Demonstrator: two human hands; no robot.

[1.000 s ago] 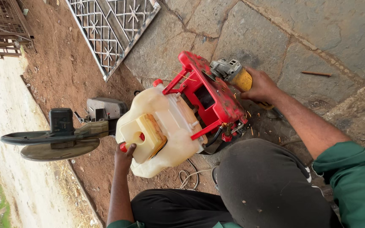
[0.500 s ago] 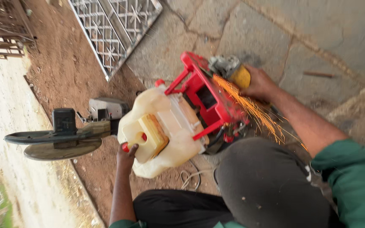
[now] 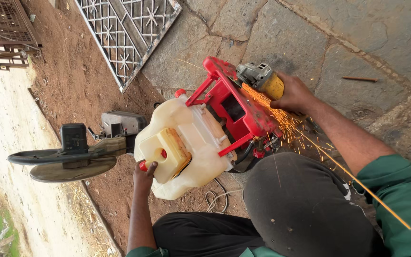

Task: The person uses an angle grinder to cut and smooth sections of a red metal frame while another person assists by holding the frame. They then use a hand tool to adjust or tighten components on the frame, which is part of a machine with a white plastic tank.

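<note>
1. The right hand (image 3: pixel 295 93) is gripping the yellow body of an angle grinder (image 3: pixel 262 79), fingers clenched around it.
2. The grinder's head is pressing against the top edge of a red metal frame (image 3: pixel 236 107), and orange sparks (image 3: pixel 300 135) are streaming from that spot down across the person's dark trouser knee (image 3: pixel 305 204).
3. The left hand (image 3: pixel 144 173) is steadying a whitish plastic tank (image 3: pixel 191 143), fingers curling onto its lower edge beside a small red knob (image 3: pixel 143 166). How tightly it is holding, I cannot tell.
4. The tank is lying tipped on its side, fastened inside the red frame, over the line where the stone paving (image 3: pixel 319 38) is meeting the reddish dirt (image 3: pixel 72 81). Its walls are cloudy, so whatever is inside is not showing.
5. A yellowish block (image 3: pixel 170 150) is sitting on the tank's face, and a red cap (image 3: pixel 180 93) is closing its upper corner.
6. A cut-off saw (image 3: pixel 77 147) with a round disc is resting on the dirt just left of the tank.
7. A patterned metal grille (image 3: pixel 124 28) is lying flat further up.
</note>
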